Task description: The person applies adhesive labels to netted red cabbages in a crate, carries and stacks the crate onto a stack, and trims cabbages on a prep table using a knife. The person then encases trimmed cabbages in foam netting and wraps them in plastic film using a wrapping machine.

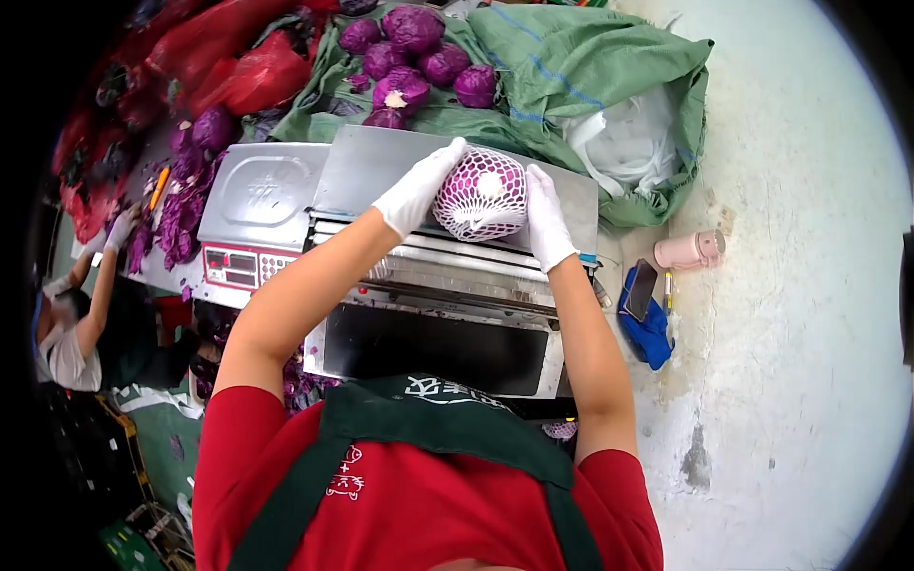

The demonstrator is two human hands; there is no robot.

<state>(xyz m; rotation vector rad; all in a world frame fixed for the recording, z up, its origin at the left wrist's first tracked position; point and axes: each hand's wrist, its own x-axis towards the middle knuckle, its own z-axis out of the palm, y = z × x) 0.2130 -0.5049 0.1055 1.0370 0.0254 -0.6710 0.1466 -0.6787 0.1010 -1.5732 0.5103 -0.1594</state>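
A purple cabbage [483,190] in a white foam net sleeve is held between my two white-gloved hands, its pale cut stem facing up. My left hand [422,187] presses on its left side, fingers together and pointing up. Against its right side lies my right hand [547,217], with the fingertips near the top of the net. Below the cabbage is the front edge of a metal wrapping machine [447,271], and behind it the machine's flat steel plate [367,157].
Several bare purple cabbages [411,30] lie on a green woven sack [571,57]. On the left are a weighing scale [262,190], loose purple leaves [181,219], red mesh bags [248,76] and a co-worker [81,324]. At right sit a pink bottle [687,249] and a phone [641,289].
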